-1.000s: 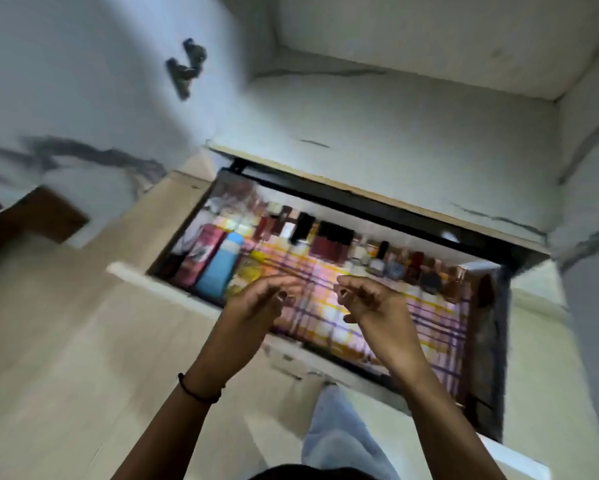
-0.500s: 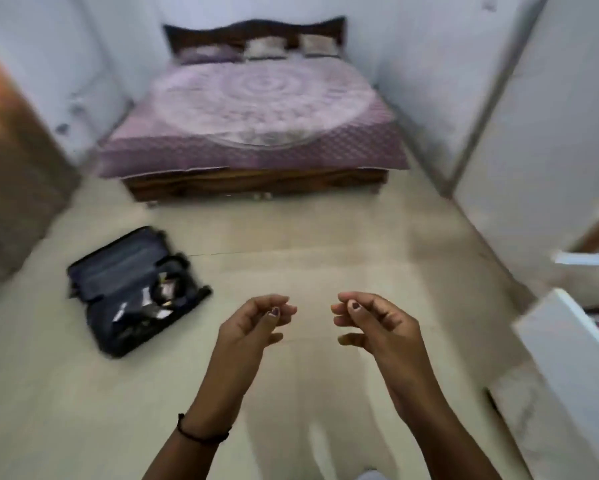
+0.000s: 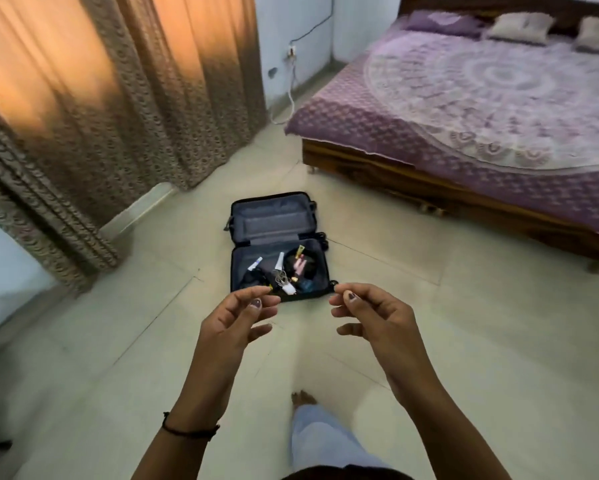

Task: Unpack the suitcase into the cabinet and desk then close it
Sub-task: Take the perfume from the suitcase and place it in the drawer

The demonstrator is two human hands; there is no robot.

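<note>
Patterned curtains (image 3: 100, 98) are hanging at left. A person's left hand (image 3: 234, 323) is hovering, fingers loosely curled, gripping nothing. Just ahead, the suitcase (image 3: 279, 247) is lying open on the tiled floor, small items filling its near half. The right hand (image 3: 377, 320), likewise empty and relaxed, is hovering near a purple-covered bed (image 3: 481, 98).

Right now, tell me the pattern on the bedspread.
Purple bedspread with a pale round mandala print, clearest in the head view.

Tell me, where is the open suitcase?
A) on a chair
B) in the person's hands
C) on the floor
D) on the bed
C: the suitcase lies open on the floor, apart from the bed, with small things inside.
</note>
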